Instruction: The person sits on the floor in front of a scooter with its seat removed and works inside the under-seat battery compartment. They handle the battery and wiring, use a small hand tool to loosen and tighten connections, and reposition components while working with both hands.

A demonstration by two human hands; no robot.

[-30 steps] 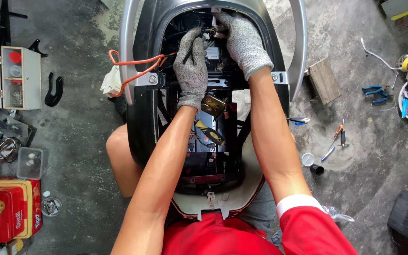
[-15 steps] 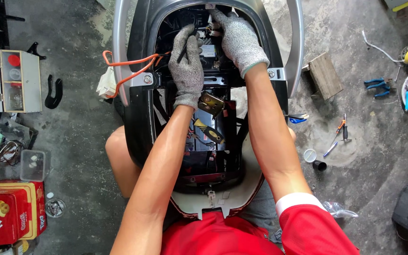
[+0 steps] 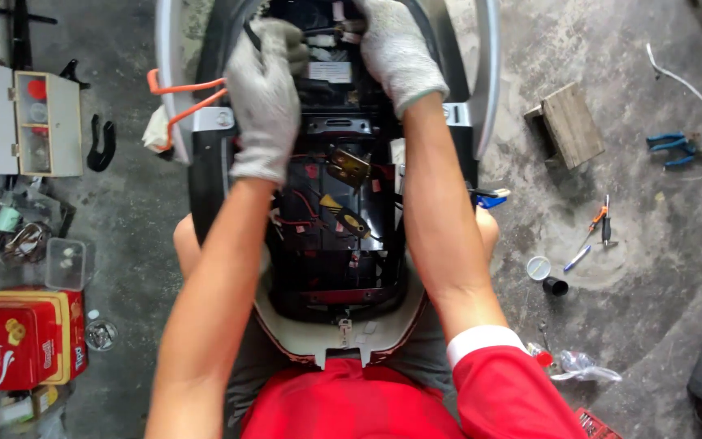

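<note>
Both gloved hands are deep in the open scooter body (image 3: 205, 162), up at the far end. Left hand (image 3: 266, 97) is curled around a black cable (image 3: 250, 34); right hand (image 3: 396, 53) is closed over the white connectors (image 3: 324, 38), though I can't tell how tight. Pretty cramped between the side panels, forearms nearly brushing the edges. More room out right, where a wooden block (image 3: 570, 122) and blue pliers (image 3: 669, 149) sit on the concrete floor (image 3: 643, 293)
</note>
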